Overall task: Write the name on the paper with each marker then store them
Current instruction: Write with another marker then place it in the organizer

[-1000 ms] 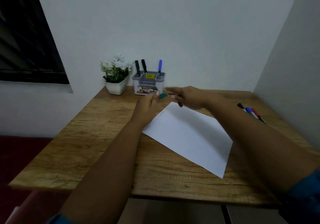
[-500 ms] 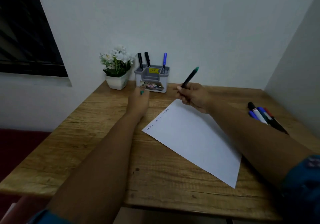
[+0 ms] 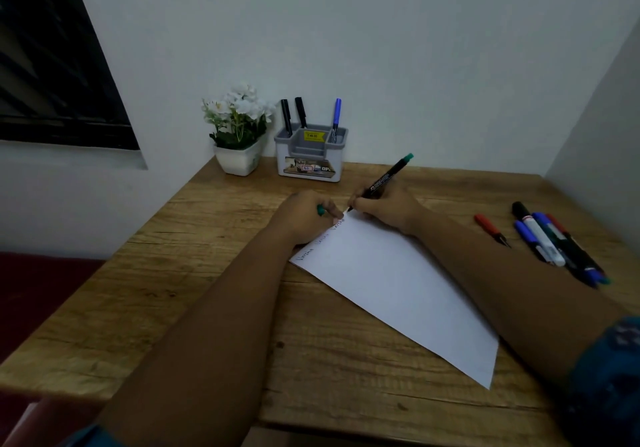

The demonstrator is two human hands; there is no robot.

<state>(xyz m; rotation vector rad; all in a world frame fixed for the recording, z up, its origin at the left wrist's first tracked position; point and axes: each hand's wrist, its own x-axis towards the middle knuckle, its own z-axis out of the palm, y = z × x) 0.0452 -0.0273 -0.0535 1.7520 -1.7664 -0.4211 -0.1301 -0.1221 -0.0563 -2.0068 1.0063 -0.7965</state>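
A white sheet of paper [image 3: 398, 284] lies slanted on the wooden desk, with the name written several times along its upper left edge. My right hand [image 3: 384, 209] grips a black marker with a green end [image 3: 388, 178], its tip down at the paper's top corner. My left hand [image 3: 304, 214] rests on the paper's upper edge and holds the green cap [image 3: 320, 210] in its curled fingers. A grey pen holder [image 3: 311, 154] at the back wall holds two black markers [image 3: 292, 114] and a blue one [image 3: 336, 117].
Several loose markers [image 3: 554, 242] lie at the right of the desk, with a red one [image 3: 490, 226] apart to their left. A white pot of flowers [image 3: 239, 131] stands left of the holder. Walls close the back and right sides.
My right hand has brought the uncapped marker down from the air to the paper's top corner. My left hand, with the cap, moved from near the holder onto the paper's edge.
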